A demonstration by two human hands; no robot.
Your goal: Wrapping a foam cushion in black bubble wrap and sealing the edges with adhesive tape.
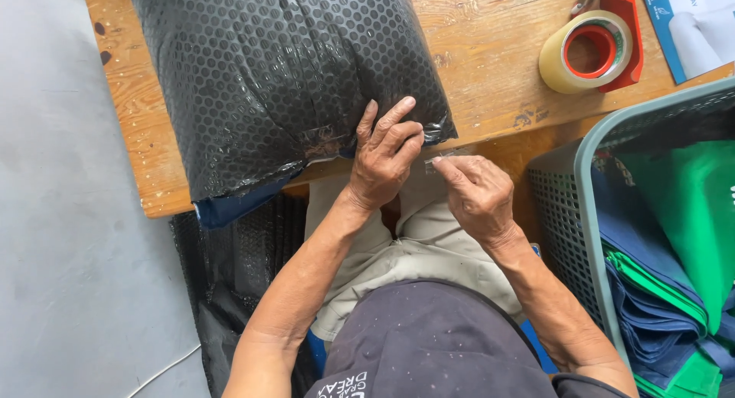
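A bulky package wrapped in black bubble wrap (276, 76) lies on a worn wooden table (490, 53), and its near end hangs over the table edge. My left hand (383, 157) presses its fingers flat on the package's near right corner. Just to the right, my right hand (476, 193) pinches a strip of clear tape (438, 162) that runs toward the package corner. A bit of blue material (230, 208) peeks out under the wrap at the near edge.
A roll of clear tape in a red dispenser (593, 49) sits at the table's far right, beside a blue and white printed sheet (693, 26). A grey-green mesh basket (582, 183) with folded green and blue cloth bags stands right. More black bubble wrap (230, 275) lies on the grey floor.
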